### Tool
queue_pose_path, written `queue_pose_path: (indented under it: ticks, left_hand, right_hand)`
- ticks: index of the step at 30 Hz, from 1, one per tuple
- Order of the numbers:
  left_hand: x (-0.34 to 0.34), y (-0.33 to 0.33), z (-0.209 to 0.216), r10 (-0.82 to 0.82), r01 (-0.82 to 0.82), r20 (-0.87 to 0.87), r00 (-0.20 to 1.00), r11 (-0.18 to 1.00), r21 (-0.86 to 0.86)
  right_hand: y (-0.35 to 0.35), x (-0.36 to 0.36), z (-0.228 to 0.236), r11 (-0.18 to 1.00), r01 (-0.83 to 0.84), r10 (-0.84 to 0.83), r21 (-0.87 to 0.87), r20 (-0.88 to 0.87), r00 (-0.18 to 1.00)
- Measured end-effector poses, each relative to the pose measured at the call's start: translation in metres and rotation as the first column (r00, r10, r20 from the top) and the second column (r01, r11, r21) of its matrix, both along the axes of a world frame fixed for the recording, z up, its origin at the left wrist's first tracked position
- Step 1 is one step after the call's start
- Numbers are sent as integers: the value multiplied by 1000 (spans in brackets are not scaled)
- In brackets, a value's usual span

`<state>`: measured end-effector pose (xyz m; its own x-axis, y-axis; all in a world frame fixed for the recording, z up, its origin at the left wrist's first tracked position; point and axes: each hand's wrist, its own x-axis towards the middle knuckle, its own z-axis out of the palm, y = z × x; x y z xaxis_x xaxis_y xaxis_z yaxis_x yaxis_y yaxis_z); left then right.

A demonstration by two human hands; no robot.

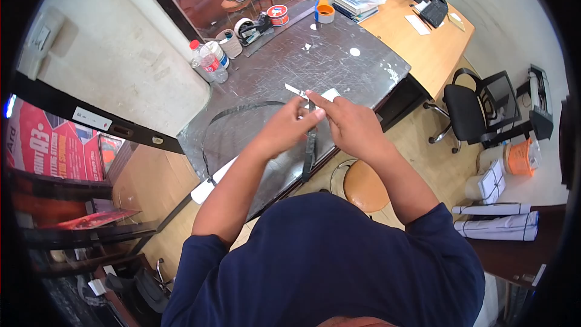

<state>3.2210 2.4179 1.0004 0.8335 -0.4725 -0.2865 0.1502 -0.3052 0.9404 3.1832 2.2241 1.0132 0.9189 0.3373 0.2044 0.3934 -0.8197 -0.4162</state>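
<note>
My left hand [285,126] and my right hand [357,128] meet over the dark table, fingers closed together around a black strap [310,151]. One end of the strap hangs down between the hands toward the table's near edge. Another stretch of black strap [248,108] curves away to the left across the tabletop. A small white strip [293,89] sticks out beyond my fingertips; which hand pinches it is hard to see. Behind my right fingers shows part of a white piece [330,94]. By my left forearm lies a long white object [212,186], partly covered by the arm.
The scratched dark table [290,60] carries a plastic bottle [209,62], a tape dispenser [247,30], a red tub [278,15] and an orange-and-blue tape roll [324,12] along its far side. A wooden desk [448,39], an office chair [469,109] and a round stool [366,186] stand to the right.
</note>
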Motion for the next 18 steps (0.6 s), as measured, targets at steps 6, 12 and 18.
queue_pose_path:
  ticks: [6,12,18]
  left_hand:
    - [-5,3,-26,160,-185,-131,978,961,-206]
    - [-11,4,-42,260,-282,299,918,959,30]
    - [-16,7,-50,235,-244,337,912,970,-16]
  right_hand:
    - [5,-4,-12,997,57,-58,43,23,998]
    - [6,-21,-11,997,73,-73,18,3,997]
    - [3,-22,-4,993,42,-41,-107,9,999]
